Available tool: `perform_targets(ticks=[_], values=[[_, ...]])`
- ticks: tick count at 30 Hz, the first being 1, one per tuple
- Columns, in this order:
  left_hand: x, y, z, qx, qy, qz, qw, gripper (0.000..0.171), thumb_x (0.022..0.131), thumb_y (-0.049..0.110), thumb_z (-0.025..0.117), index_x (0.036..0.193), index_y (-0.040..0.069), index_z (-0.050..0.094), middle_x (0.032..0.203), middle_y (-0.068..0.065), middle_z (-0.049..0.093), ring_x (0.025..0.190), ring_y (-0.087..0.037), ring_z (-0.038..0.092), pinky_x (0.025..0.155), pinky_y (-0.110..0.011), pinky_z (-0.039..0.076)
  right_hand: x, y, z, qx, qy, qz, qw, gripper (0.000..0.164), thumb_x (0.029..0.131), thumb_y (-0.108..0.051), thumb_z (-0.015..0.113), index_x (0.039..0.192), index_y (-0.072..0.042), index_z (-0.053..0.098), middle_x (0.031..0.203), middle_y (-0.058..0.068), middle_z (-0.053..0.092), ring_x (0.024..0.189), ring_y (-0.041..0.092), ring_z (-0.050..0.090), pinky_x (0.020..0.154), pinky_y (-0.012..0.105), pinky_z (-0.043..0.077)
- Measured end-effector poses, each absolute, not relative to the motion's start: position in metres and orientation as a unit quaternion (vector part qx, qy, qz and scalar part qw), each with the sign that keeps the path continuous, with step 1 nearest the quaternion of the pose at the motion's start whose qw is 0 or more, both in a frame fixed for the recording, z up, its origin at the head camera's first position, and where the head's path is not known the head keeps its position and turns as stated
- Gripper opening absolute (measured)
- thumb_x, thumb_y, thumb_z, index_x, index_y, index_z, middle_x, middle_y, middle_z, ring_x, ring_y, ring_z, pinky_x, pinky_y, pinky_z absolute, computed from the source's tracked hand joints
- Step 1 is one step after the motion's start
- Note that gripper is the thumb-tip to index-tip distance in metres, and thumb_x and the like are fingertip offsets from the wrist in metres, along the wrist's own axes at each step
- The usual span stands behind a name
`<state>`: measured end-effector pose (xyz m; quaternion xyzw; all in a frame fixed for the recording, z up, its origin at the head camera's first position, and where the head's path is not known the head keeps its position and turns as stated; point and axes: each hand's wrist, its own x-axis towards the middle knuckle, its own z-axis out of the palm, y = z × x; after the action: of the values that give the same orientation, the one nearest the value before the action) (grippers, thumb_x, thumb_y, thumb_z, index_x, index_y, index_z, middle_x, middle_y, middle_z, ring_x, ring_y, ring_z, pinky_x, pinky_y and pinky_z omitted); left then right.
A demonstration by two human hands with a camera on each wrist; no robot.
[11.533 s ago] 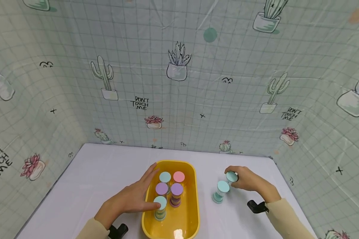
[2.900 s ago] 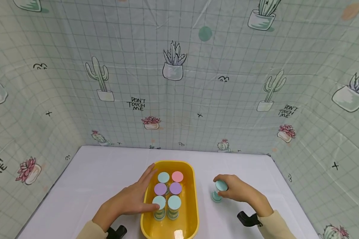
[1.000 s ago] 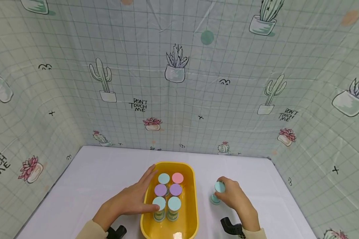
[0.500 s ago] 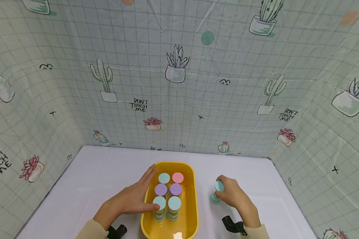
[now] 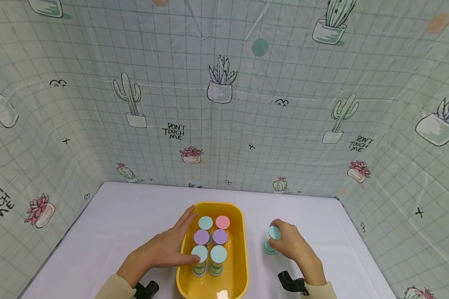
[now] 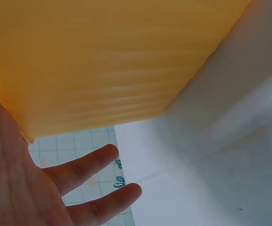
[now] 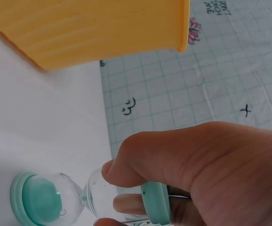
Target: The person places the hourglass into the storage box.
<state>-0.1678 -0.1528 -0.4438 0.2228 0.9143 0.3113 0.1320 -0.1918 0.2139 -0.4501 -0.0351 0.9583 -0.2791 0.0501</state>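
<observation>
My right hand (image 5: 293, 241) holds a sand timer (image 7: 72, 197) with mint-green caps by its upper bulb, thumb on one side and fingers on the other. The timer stands upright on the table, right of a yellow tray (image 5: 244, 265), with green sand in its lower bulb. At the tray's left side is my left hand (image 5: 164, 249), fingers stretched along the outside wall and thumb reaching over the rim to the near-left light-blue-capped timer (image 5: 199, 261). In the left wrist view the left fingers (image 6: 86, 172) are straight and apart beside the tray.
Inside the tray, upright sand timers stand in two columns: light-blue (image 5: 205, 222) and pink (image 5: 222, 222) caps at the back, purple caps (image 5: 220, 236) in the middle, light-blue caps (image 5: 218, 254) nearest me. A cactus-print cloth (image 5: 224, 124) walls the white table (image 5: 142, 203).
Since the oldest frame, one of the two timers on the right has come into the tray's near right spot. My right hand moved onto the other and holds it; the last half second is nearly still.
</observation>
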Motion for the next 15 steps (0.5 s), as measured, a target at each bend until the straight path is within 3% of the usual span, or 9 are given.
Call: perform_targets(ticks=[15], values=[[-0.1666, -0.1538, -0.4424, 0.227, 0.914, 0.311, 0.13, 0.12, 0.077, 0.072, 0.07, 0.167, 0.02, 0.01, 0.175, 0.005, -0.007, 0.143, -0.044, 0.047, 0.091, -0.074, 0.051, -0.1922, 0.2161, -0.4463, -0.07, 0.958, -0.274, 0.046, 0.035, 0.079, -0.005, 0.08, 0.111, 0.0, 0.067, 0.101, 0.014, 0.072, 0.086, 0.024, 0.065, 0.073, 0.045, 0.06]])
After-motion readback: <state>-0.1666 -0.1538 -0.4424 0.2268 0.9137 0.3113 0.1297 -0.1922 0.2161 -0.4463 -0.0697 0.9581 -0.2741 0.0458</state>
